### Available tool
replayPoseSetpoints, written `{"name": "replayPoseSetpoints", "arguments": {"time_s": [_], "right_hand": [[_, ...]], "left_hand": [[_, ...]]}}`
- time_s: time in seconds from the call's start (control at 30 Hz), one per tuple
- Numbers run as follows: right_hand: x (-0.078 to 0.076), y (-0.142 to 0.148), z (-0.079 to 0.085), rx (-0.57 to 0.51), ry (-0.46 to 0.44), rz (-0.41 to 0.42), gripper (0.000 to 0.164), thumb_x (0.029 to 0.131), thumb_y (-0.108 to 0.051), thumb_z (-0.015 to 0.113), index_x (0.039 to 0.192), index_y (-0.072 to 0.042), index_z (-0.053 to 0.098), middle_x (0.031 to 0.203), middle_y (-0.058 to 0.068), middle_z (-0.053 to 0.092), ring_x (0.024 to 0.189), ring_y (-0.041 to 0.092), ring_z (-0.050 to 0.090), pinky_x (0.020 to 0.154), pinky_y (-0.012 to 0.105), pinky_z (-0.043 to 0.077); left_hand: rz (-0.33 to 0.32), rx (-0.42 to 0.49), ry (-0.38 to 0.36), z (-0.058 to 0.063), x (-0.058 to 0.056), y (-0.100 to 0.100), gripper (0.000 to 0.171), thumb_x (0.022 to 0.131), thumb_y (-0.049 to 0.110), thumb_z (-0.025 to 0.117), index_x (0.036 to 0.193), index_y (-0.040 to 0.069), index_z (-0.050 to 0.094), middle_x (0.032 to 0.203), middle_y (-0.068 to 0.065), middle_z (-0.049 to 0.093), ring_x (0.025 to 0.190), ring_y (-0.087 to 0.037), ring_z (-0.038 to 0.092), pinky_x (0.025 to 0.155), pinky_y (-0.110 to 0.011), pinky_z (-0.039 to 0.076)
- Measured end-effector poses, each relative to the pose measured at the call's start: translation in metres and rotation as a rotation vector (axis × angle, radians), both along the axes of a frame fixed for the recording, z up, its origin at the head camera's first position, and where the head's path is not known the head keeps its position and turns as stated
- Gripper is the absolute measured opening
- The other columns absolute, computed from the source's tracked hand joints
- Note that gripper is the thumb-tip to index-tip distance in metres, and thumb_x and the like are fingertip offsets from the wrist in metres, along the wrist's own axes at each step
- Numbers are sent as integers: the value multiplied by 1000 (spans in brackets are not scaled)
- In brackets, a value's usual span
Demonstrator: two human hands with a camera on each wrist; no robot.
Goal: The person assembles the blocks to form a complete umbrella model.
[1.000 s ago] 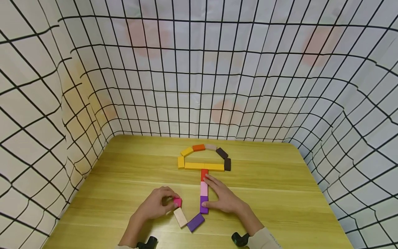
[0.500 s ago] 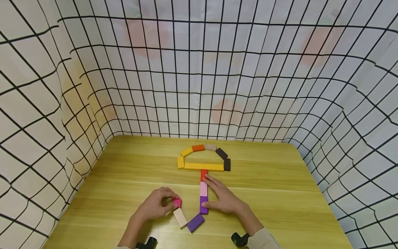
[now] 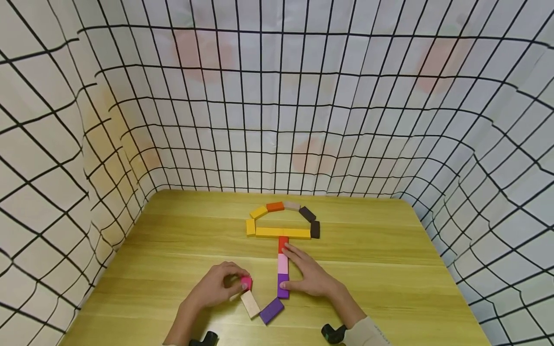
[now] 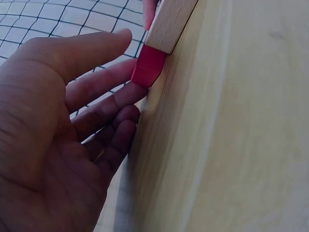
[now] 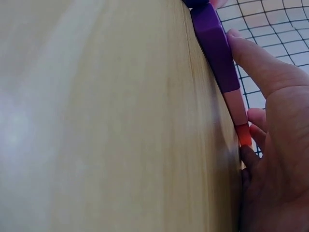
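My left hand point(image 3: 216, 284) is at a small pink block point(image 3: 246, 283), which lies against the end of a pale wooden block point(image 3: 250, 304). In the left wrist view its fingertips touch the pink block point(image 4: 148, 66), while the thumb is a little apart above it. My right hand point(image 3: 313, 276) rests spread along a column of blocks. Its thumb touches the purple block point(image 3: 283, 292) and its fingers reach the red block point(image 3: 283, 243). Between these lies a light pink block point(image 3: 283, 264). A second purple block point(image 3: 271, 311) slants below, touching the pale block.
Farther back, two long yellow blocks point(image 3: 277, 232) form a bar atop the column. An arch of several blocks rises from its ends, including an orange block point(image 3: 275, 206) and a dark block point(image 3: 315, 229). Grid-patterned curtains point(image 3: 277, 120) enclose the wooden table point(image 3: 389, 269).
The view has shifted slightly. Both hands keep nearly the same place, and the blocks show no clear movement.
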State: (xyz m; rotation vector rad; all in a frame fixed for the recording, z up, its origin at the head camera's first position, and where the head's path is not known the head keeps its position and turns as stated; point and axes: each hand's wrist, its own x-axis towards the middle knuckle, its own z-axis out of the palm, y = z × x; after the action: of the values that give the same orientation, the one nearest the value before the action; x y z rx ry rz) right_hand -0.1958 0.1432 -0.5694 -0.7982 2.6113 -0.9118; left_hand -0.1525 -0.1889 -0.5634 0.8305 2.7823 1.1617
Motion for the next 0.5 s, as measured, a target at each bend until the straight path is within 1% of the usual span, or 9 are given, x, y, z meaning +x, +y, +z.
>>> {"name": "replayPoseSetpoints", "arguments": {"time_s": [0.13,0.23,0.3,0.37,0.43,0.5], "right_hand": [[0,0,0,-21,-11,-11,96,90,-69,65,166,-30,20,174,-12,10,161,29,15,124,62,25],[0,2,2,-36,-23,-18,94,93,-69,61,167,-31,16,174,-12,5,161,27,12,125,62,24],[0,5,6,-49,-28,-24,91,95,-66,60,167,-30,17,175,-10,5,161,26,11,125,62,24],[0,9,10,-52,-22,-39,89,96,-65,60,167,-30,18,175,-7,6,161,26,11,124,62,24],[-1,15,13,-54,-9,-62,86,96,-63,60,166,-29,22,175,-5,11,161,27,14,124,63,24],[-2,23,15,-46,2,-91,84,96,-65,59,165,-30,26,174,-5,16,160,28,18,124,63,26]], "left_hand": [[16,10,-70,0,-2,-1,24,98,40,71,114,23,76,109,18,72,107,-7,66,101,-40,53],[17,42,-116,-1,-3,-3,29,99,41,69,118,20,75,113,14,73,109,-10,67,101,-39,54],[19,58,-141,-2,-4,-6,34,100,43,67,121,17,74,117,10,73,111,-12,68,102,-38,55],[20,62,-159,-1,-4,-10,38,100,44,66,125,16,72,121,7,73,114,-13,67,103,-38,54],[16,49,-175,2,-5,-13,42,100,46,65,128,16,71,124,7,72,116,-13,67,104,-37,54],[8,37,-178,5,-8,-18,45,100,47,66,131,15,70,127,6,72,119,-16,67,105,-38,54]]}}
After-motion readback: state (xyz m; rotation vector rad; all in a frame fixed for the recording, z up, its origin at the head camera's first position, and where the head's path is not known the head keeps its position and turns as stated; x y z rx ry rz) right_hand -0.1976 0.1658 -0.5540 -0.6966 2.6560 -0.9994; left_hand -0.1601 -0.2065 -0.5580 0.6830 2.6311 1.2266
